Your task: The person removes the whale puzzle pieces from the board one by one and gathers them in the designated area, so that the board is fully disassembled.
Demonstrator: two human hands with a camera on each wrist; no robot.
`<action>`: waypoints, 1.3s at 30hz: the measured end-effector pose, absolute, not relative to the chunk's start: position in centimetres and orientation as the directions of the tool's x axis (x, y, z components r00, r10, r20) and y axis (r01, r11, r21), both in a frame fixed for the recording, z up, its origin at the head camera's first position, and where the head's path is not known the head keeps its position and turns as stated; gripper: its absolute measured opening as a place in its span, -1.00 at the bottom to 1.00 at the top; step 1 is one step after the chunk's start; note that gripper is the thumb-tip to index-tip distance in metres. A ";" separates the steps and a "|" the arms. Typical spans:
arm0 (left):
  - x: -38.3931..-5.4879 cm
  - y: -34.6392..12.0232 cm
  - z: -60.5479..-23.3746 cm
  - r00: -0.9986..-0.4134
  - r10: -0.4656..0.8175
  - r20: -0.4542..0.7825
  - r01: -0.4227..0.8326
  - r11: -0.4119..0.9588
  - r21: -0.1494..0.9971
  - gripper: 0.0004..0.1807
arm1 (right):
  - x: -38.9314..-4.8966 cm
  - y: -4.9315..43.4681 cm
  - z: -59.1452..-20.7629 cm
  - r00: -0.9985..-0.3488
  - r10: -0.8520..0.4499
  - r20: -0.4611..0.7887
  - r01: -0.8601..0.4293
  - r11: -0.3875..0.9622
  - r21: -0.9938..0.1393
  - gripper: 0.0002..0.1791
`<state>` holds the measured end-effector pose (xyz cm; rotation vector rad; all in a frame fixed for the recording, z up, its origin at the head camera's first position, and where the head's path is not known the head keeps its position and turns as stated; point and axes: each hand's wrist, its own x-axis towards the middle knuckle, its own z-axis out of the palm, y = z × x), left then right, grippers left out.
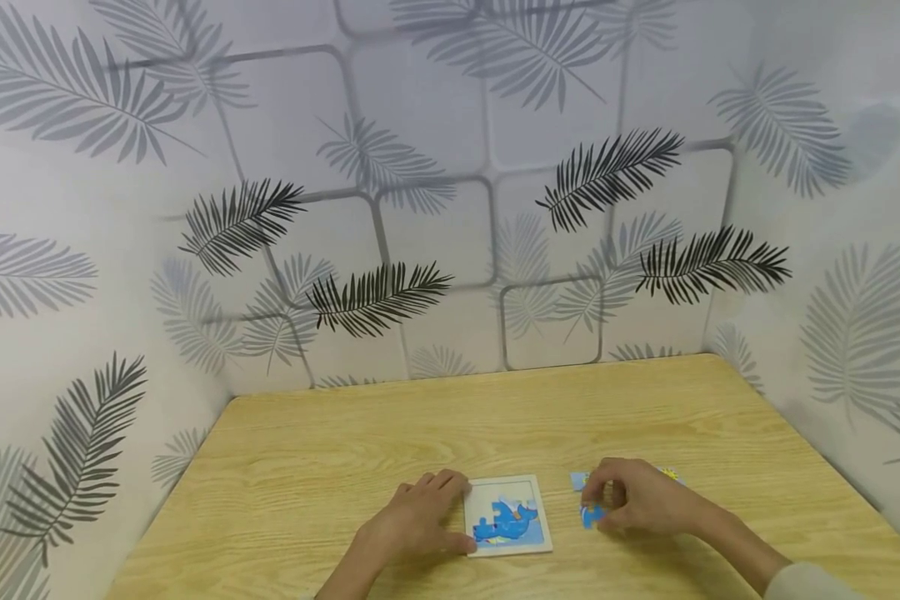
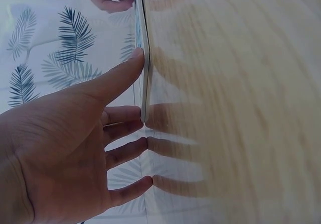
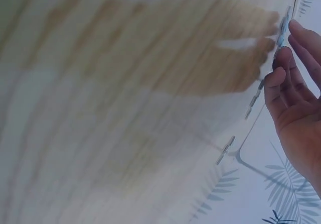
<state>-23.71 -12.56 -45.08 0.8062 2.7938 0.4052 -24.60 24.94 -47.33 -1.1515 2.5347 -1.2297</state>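
A square jigsaw tray (image 1: pixel 495 492) with a pale border lies on the table, its lower part filled with joined blue pieces (image 1: pixel 516 525). My left hand (image 1: pixel 418 521) rests at its left side, fingers spread and fairly straight. In the left wrist view the thumb (image 2: pixel 123 78) touches the tray's edge, while other fingertips reach the table. To the right of the tray, my right hand (image 1: pixel 641 498) pinches a blue-and-white puzzle piece (image 1: pixel 590 516) between thumb and index finger, low over the table. That hand (image 3: pixel 296 93) partly hides other pieces.
A light blue piece (image 1: pixel 578 481) lies just beyond the right fingers, and a piece with a yellow sun (image 1: pixel 669 473) shows behind the right hand. Loose pieces (image 3: pixel 254 99) lie flat along the wooden table (image 1: pixel 345 450). Leaf-patterned walls (image 1: pixel 435 250) stand behind and beside it.
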 end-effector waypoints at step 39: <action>-23.7 -12.6 -45.3 -0.839 0.534 -0.107 0.482 0.820 0.310 -0.18 | -25.8 17.1 -46.7 -0.733 -0.678 0.060 -0.386 0.342 -0.857 -0.46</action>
